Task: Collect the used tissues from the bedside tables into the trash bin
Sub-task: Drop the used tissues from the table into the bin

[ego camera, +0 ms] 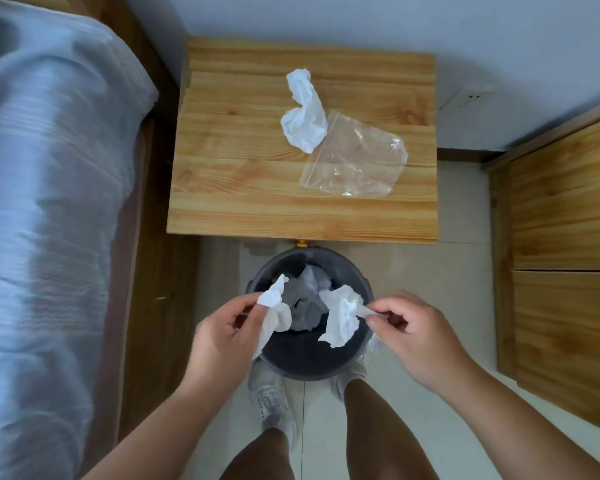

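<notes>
Three tissues are outside the trash bin (312,374). The left tissue (274,306) is pinched in the left hand (222,341) over the bin's left rim, and the right tissue (342,317) is pinched in the right hand (416,341) over its right rim; both long axes run near-to-far. The third tissue (303,112) lies on the one bedside table (239,188) beyond the bin, long axis pointing roughly back at the bin, its near end overlapping one clear plastic bag (357,161). Inside the bin are crumpled tissues (309,292), count unclear.

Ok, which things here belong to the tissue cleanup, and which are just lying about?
Job: left tissue, held by left hand; right tissue, held by right hand; third tissue on bedside table; trash bin.
Lying about: clear plastic bag, bed, wooden cabinet.
</notes>
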